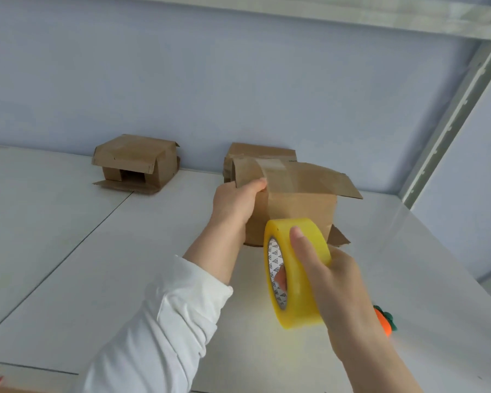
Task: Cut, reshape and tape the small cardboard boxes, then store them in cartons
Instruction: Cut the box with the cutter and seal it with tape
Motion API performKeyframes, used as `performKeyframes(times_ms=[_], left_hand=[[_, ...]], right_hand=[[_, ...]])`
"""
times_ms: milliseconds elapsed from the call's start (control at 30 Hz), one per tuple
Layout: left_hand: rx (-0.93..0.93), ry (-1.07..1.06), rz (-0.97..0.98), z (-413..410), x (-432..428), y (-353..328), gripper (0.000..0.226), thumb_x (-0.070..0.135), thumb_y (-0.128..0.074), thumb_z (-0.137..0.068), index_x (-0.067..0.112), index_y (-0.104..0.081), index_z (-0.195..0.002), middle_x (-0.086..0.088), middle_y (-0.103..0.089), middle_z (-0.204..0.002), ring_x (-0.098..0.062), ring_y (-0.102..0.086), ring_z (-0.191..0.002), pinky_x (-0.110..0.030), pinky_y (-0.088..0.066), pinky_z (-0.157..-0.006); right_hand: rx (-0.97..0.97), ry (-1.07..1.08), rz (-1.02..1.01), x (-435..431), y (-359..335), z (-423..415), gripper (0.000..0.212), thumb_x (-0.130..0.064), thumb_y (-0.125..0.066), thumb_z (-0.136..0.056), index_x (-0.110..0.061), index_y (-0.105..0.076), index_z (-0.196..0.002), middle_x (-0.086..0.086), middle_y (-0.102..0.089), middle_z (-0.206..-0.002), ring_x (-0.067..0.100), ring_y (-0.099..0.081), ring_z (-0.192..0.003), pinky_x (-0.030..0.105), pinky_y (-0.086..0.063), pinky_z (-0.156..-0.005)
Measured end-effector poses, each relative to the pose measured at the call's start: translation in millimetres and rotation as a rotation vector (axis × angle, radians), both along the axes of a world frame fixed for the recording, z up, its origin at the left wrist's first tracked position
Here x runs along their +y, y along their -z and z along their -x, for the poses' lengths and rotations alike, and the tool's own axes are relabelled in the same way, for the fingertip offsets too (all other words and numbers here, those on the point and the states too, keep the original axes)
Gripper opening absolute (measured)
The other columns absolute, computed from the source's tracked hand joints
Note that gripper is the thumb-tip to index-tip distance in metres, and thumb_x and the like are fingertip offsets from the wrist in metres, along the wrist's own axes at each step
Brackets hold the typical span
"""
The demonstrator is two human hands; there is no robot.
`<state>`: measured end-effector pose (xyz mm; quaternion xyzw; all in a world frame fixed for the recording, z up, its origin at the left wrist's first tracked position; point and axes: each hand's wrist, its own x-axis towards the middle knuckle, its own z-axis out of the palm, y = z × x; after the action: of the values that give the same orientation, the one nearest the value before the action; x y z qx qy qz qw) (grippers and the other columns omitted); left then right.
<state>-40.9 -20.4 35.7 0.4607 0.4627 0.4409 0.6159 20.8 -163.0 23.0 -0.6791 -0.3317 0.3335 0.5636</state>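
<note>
Well, nearest to me the right hand [338, 282] is clamped round a yellow roll of tape [298, 273], with a finger through the core and another laid over the outside, held upright just above the table [97, 265]. I can't make out a loose tape end from here. Beside that wrist lies a small orange carrot-shaped thing [383, 321]; what it is I cannot tell.

A little further out, the left hand [236, 205], in a white sleeve [165, 321], grips the top left edge of the cardboard box [295, 199], which stands on the table just past the roll. Its top already carries a strip of tape, but a flap juts out on the right and another splays at the bottom.

The trouble I'd expect is that the box is pinned at only one corner, so a hard pull on the tape could skid or tip it. The jutting flap could also get taped down crooked.

Behind it a second box [261, 154] sits against the wall, and a third box [136, 163] sits well off to the left, its flaps open.
</note>
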Motion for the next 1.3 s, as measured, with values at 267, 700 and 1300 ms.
performKeyframes(times_ms=[267, 700, 1300], left_hand=[[0.000, 0.123, 0.019, 19, 27, -24, 0.021, 0.029, -0.058, -0.091, 0.009, -0.061, -0.097, -0.012, -0.065, -0.105, -0.028, -0.063, -0.097, -0.049, -0.049, -0.091], [-0.314, 0.297, 0.076, 35, 36, -23, 0.022, 0.032, -0.055, -0.092, 0.013, -0.065, -0.091, 0.001, -0.072, -0.071, -0.011, -0.069, -0.061, -0.024, -0.056, -0.052], [-0.172, 0.046, -0.206, 11, 49, 18, 0.010, 0.019, -0.059, -0.090, 0.015, -0.068, -0.093, -0.004, -0.070, -0.093, -0.020, -0.067, -0.086, -0.027, -0.053, -0.072]], right_hand=[[-0.004, -0.003, 0.021, 16, -9, 3, 0.039, -0.048, -0.052, -0.088, -0.013, -0.060, -0.071, -0.010, -0.062, -0.044, 0.001, -0.055, -0.036, 0.011, -0.041, -0.036], [-0.087, 0.009, 0.012, 40, -5, 11, 0.040, -0.048, -0.053, -0.086, -0.009, -0.063, -0.082, -0.003, -0.069, -0.057, 0.008, -0.063, -0.049, 0.027, -0.052, -0.060], [-0.087, -0.186, -0.171, 35, 24, -1, 0.056, -0.060, -0.059, -0.059, -0.010, -0.063, -0.082, 0.007, -0.071, -0.069, 0.016, -0.067, -0.067, 0.030, -0.051, -0.062]])
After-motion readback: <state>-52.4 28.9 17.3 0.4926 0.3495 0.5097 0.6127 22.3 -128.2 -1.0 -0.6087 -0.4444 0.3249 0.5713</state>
